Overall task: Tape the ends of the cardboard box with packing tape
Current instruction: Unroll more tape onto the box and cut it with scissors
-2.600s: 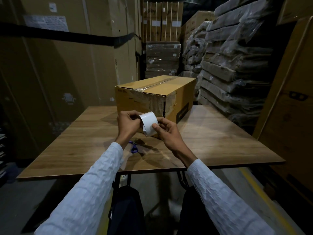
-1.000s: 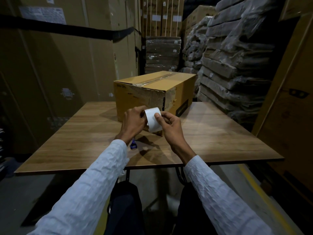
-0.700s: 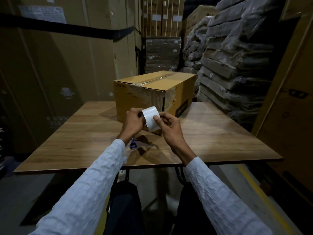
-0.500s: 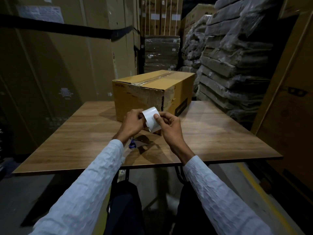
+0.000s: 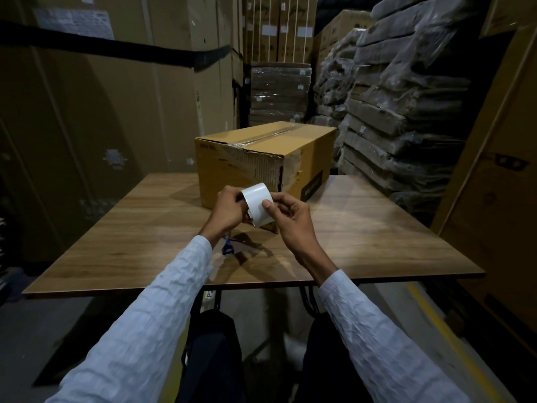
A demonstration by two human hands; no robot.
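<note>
My left hand [image 5: 228, 209] pinches the tape roll [image 5: 258, 205] at its nine o'clock edge; my right hand [image 5: 290, 218] grips its three o'clock side, thumb flat on the white face. The cardboard box [image 5: 261, 161] sits on the wooden table [image 5: 363, 228] at twelve o'clock, just beyond.

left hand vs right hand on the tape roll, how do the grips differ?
The left hand is curled against the tape roll's side edge; the right hand lays its thumb flat on the white outer face. Left fingers are tucked, right fingers looser. Both hold the roll above the table, before the cardboard box.
</note>
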